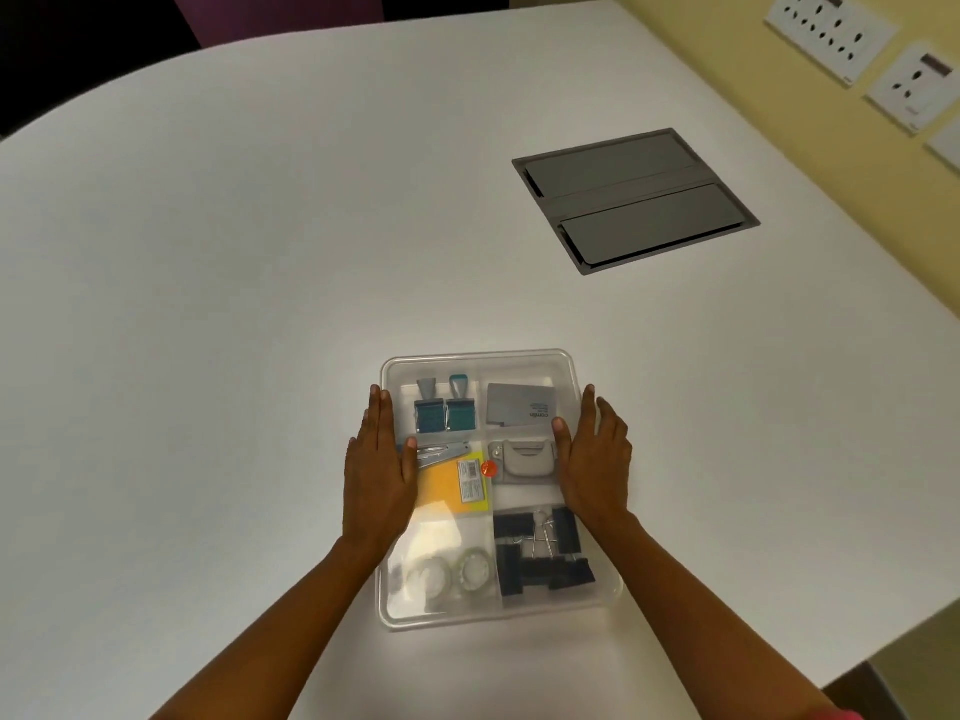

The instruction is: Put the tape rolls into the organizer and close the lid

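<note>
A clear plastic organizer (519, 356) lies on the white table, with its clear lid resting on top. Through the lid I see two clear tape rolls (452, 574) side by side in the near left compartment. My left hand (382, 475) lies flat along the organizer's left edge, fingers together and extended, thumb on the lid. My right hand (592, 454) lies flat along the right edge in the same way. Neither hand grips anything.
Inside are two teal stamps (445, 410), a grey card box (519, 405), a grey stapler (522, 459), yellow sticky notes (452, 485) and black binder clips (540, 558). A grey cable hatch (634, 200) sits far right. Wall sockets (831, 28) line the right wall.
</note>
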A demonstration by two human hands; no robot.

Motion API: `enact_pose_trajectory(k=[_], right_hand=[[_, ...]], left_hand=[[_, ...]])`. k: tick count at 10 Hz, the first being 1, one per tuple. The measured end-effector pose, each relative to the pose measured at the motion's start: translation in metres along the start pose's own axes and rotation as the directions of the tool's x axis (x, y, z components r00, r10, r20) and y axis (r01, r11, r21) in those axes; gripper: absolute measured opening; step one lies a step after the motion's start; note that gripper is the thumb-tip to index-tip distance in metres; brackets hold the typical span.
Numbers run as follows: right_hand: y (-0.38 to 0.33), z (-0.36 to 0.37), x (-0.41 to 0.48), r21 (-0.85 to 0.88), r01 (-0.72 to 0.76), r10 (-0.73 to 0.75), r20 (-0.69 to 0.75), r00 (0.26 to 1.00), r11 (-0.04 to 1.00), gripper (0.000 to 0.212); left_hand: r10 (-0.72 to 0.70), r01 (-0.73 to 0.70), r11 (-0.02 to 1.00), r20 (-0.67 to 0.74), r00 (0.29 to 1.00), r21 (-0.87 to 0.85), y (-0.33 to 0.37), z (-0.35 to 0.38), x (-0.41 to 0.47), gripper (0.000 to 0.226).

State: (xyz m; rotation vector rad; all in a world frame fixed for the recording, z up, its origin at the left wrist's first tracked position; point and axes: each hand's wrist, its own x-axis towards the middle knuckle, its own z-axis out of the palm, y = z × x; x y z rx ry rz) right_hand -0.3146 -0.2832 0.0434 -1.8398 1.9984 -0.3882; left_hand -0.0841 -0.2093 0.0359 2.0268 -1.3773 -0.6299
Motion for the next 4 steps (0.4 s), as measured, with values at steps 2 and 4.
enact_pose_trajectory(k=[2, 4], right_hand=[[-0.007, -0.014, -0.006, 0.020, 0.013, -0.014, 0.030, 0.999, 1.000, 0.066], [-0.022, -0.038, -0.007, -0.003, 0.162, -0.162, 0.022, 0.987, 0.987, 0.066]], left_hand=[[-0.017, 0.017, 0.997, 0.001, 1.000, 0.074, 0.006, -0.011, 0.001, 0.068], [0.150, -0.124, 0.956, -0.082, 0.985, 0.265, 0.031, -0.034, 0.011, 0.066]])
